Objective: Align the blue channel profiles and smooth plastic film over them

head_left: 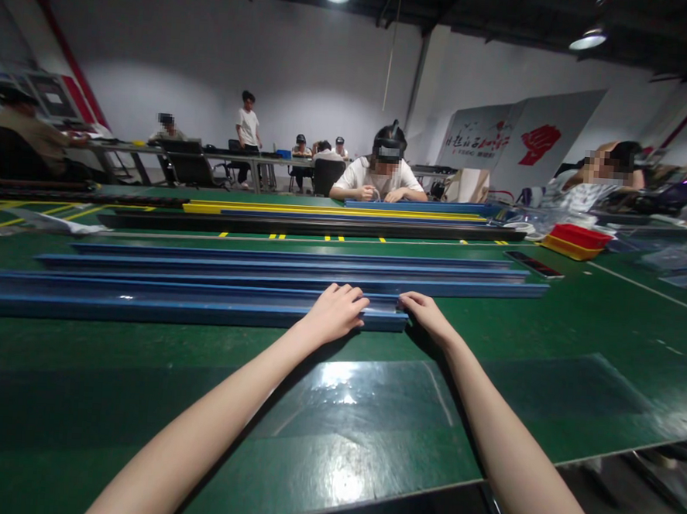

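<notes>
A long blue channel strip (171, 308) lies across the green table in front of me, its right end between my two hands. My left hand (337, 312) is closed over the strip near that end, fingers curled into its groove. Just off the tip, my right hand (425, 312) has thumb and fingers pinched together against the strip's end. Whatever those fingers hold is too small to make out. Behind this strip, several similar blue strips (296, 270) lie roughly parallel to it.
Clear flat sheets (363, 402) lie on the green table (284, 470) near its front edge. Further back are black strips (316, 227), yellow strips (335, 211), a phone (534, 265) and a red bin (577, 239). A co-worker (383, 174) sits across the table.
</notes>
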`<state>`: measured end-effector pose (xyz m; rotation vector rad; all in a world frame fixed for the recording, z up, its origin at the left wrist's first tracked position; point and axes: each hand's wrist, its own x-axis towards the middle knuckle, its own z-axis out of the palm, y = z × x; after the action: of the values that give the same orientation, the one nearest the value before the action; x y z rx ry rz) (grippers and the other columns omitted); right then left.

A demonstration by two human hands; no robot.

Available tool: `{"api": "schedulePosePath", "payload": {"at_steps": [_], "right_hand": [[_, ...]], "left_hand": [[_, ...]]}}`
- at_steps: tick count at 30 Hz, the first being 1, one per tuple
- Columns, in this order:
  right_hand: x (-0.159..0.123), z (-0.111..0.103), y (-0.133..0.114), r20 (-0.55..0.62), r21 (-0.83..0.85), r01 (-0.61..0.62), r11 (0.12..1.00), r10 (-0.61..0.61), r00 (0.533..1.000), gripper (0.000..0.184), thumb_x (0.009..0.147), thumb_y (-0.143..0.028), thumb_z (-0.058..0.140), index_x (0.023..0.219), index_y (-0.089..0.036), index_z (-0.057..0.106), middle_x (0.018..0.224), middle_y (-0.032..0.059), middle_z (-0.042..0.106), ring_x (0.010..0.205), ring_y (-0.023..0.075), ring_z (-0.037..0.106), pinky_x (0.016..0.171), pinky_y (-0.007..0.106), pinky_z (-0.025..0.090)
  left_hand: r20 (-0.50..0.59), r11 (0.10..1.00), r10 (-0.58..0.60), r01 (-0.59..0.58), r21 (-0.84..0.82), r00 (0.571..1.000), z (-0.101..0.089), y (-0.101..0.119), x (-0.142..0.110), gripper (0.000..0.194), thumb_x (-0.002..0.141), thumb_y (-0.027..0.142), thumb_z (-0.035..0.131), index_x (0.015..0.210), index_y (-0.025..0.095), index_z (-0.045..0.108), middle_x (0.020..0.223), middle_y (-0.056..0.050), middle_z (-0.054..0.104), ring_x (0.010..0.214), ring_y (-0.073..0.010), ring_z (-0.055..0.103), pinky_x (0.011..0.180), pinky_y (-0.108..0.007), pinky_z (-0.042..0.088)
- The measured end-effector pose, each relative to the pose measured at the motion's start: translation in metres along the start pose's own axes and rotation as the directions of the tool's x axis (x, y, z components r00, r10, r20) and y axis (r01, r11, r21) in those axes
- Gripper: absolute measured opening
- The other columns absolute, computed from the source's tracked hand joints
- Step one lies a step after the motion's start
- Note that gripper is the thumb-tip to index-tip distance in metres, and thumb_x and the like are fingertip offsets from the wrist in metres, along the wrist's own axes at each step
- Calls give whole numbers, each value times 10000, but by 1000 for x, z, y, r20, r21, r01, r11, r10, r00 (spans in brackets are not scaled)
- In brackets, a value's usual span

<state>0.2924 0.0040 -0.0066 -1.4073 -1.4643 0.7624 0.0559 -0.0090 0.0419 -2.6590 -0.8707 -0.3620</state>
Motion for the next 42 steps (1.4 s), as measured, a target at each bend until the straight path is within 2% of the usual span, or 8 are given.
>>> {"api": "schedulePosePath", "payload": {"at_steps": [6, 10, 13, 16, 20, 25, 37, 42], "right_hand": [[-3, -2, -6, 47, 25, -3, 1000, 2, 999, 280, 670, -457, 520, 693, -184, 579, 656, 12, 581, 643, 126, 524, 672, 266, 420], [-5, -3, -6, 12, 75, -9, 997, 8, 1000, 310, 682, -494, 524, 691, -186, 557, 672, 11, 571, 649, 122, 526, 683, 268, 423], [-5, -4, -4, -39, 46, -17, 999, 19, 999, 342, 700, -525, 516, 640, -189, 525, 628, -5, 537, 620, 113, 503, 649, 258, 409], [-4, -5, -1, -6, 6, -5, 1000, 5, 1000, 359, 720, -530, 509, 613, -188, 520, 608, -15, 523, 604, 105, 487, 632, 247, 394], [-5, -5, -1, 53, -24, 57, 998, -56, 997, 332, 713, -494, 546, 589, -186, 531, 601, -18, 524, 604, 105, 481, 639, 248, 388], [-6, -3, -2, 86, 7, 61, 998, -62, 994, 301, 683, -477, 570, 591, -191, 543, 590, -18, 526, 588, 107, 474, 618, 251, 381], [-3, -2, 3, 75, -5, 69, 998, -69, 995, 257, 685, -431, 557, 596, -191, 542, 600, -14, 538, 596, 111, 483, 639, 260, 373], [-3, -1, 2, 63, -27, 81, 996, -79, 995, 269, 685, -440, 550, 584, -191, 541, 594, -11, 548, 599, 115, 491, 638, 259, 378]], "left_hand": [[-13, 999, -50, 50, 3, 999, 0, 5, -3, 270, 807, 310, 554, 1049, 200, 512, 1073, -71, 550, 977, -218, 495, 759, -323, 353], [-44, 993, -118, 119, 13, 992, 2, 12, -6, 255, 815, 310, 545, 1040, 191, 520, 1050, -79, 557, 964, -226, 496, 727, -319, 360], [-63, 985, -168, 170, 29, 984, 7, 18, -9, 241, 809, 321, 555, 1006, 184, 535, 1041, -88, 566, 947, -235, 502, 713, -323, 362], [-90, 978, -201, 205, 34, 975, 13, 22, -13, 252, 823, 337, 532, 1021, 182, 540, 1044, -105, 577, 942, -241, 507, 719, -338, 365], [-140, 975, -215, 222, 34, 967, 21, 25, -16, 292, 840, 353, 498, 1074, 182, 531, 1086, -121, 580, 965, -247, 507, 748, -360, 371], [-166, 974, -218, 225, 27, 962, 25, 27, -16, 286, 842, 331, 501, 1084, 181, 527, 1092, -106, 592, 982, -239, 513, 760, -356, 375], [-157, 974, -213, 223, 47, 964, 20, 28, -18, 230, 867, 326, 455, 1001, 165, 550, 1035, -97, 612, 957, -235, 528, 743, -355, 365], [-164, 960, -254, 269, 76, 953, 19, 26, -19, 300, 871, 400, 425, 974, 151, 558, 975, -112, 610, 903, -243, 534, 701, -348, 352]]}}
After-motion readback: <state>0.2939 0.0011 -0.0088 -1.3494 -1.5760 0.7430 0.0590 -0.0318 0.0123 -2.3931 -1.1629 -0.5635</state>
